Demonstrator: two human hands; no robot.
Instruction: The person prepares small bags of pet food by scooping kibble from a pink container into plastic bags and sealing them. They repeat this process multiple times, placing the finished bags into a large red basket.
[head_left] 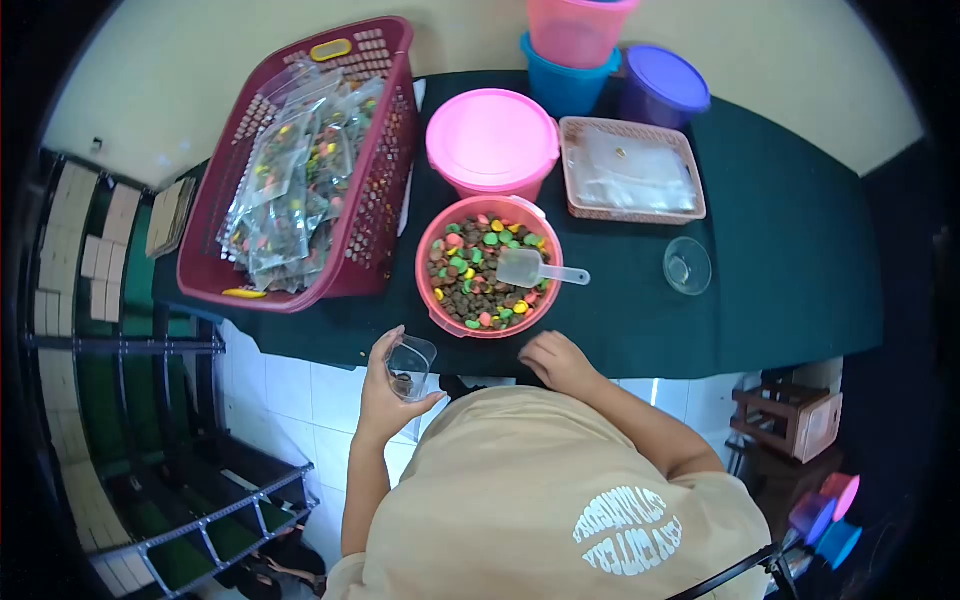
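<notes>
A clear plastic cup [409,366] is held by my left hand [380,398], tilted, with a few small dark pieces near its bottom. My right hand [560,362] rests near the table's front edge with its fingers curled in; whether anything is in them is hidden. Just beyond my hands stands a pink bucket [428,290] of brown, green, pink and yellow pieces [480,285]. A translucent scoop [522,268] lies on these pieces, its handle pointing right over the rim.
Back left, a maroon basket [375,215] holds filled clear bags [300,185]. Behind the bucket is a pink-lidded tub [493,140]. Farther right are a tray [630,215] of empty-looking bags, a glass bowl [687,266], a purple tub [667,80] and a blue bucket [565,85].
</notes>
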